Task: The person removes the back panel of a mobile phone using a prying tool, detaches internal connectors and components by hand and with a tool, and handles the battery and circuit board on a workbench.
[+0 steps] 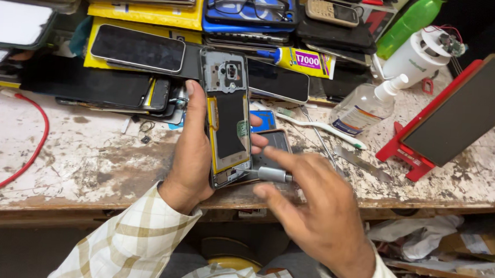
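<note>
Opened phone [226,118], its back cover off and its dark battery showing inside a yellow-edged frame, stands upright in my left hand [194,148] above the front edge of the workbench [79,159]. I have that hand wrapped around the phone's left side, thumb up along the edge and fingertips curling round the right side. My right hand [316,214] is closed on a small silver-handled screwdriver [271,174], pinched between thumb and forefinger, with its tip set against the lower right corner of the phone. A dark phone part [275,143] lies flat on the bench just behind the screwdriver. Beyond the phone I see a heap of other handsets and cases, a yellow glue tube [301,61] and a pair of glasses [248,3] on a blue case. To the right lie a white toothbrush [320,127], a clear spray bottle [366,105] and a red stand [408,154] holding a dark panel. A red cable [33,146] curves across the bench on the left.
</note>
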